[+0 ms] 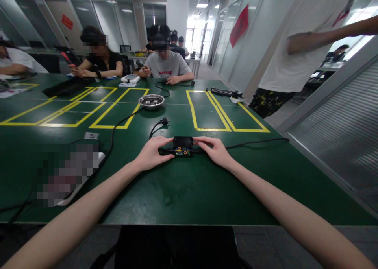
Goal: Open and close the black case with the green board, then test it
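An opened power adapter lies at the middle of the green table, its circuit board [183, 152] with small ring-shaped coils facing up. Just behind the board stands its black plastic cover [183, 142], tilted up. My left hand [152, 153] grips the adapter from the left, index finger at the cover's left edge and thumb by the board's lower left corner. On the other side, my right hand [217, 152] holds the cover's right edge with its fingertips. A black cable [256, 143] runs off to the right, and a plug [164, 121] lies behind my left hand.
A metal bowl [151, 101] holding small parts sits farther back. To the left lies a white-edged, pixelated object [71, 178] beside a cable. Yellow tape rectangles [214, 130] mark the table [177, 198]. People sit across it, and a person [289, 60] stands at right.
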Action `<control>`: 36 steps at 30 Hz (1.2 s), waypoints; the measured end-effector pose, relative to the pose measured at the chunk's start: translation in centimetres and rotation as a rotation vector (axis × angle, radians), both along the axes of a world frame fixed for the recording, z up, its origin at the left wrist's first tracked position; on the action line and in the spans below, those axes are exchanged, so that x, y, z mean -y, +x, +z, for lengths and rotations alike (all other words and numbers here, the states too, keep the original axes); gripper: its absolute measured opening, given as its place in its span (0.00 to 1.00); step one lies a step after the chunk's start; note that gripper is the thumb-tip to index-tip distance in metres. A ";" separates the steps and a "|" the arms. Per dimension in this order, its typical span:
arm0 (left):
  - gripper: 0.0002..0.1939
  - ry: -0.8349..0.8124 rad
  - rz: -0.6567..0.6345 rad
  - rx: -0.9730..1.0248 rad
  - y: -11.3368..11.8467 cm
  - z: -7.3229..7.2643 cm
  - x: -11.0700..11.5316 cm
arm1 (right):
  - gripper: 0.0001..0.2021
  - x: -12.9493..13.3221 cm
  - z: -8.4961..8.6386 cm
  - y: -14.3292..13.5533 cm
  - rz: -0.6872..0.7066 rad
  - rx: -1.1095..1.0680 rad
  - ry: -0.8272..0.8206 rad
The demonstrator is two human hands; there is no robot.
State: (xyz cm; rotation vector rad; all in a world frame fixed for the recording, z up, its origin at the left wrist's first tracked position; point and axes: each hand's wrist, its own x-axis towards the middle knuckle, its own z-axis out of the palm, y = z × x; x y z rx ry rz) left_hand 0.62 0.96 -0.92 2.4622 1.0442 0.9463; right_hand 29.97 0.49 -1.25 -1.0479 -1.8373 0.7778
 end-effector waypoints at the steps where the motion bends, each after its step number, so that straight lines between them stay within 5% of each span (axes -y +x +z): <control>1: 0.28 0.004 0.002 0.007 0.0 0.1 0.1 | 0.15 0.0 0.0 0.0 0.000 -0.010 0.003; 27: 0.12 0.073 0.021 0.121 0.9 1.3 1.3 | 0.10 0.8 0.5 -0.7 0.077 -0.075 0.060; 36: 0.17 -0.101 0.058 0.219 1.1 1.3 1.4 | 0.11 0.9 0.8 -0.8 0.090 -0.020 0.087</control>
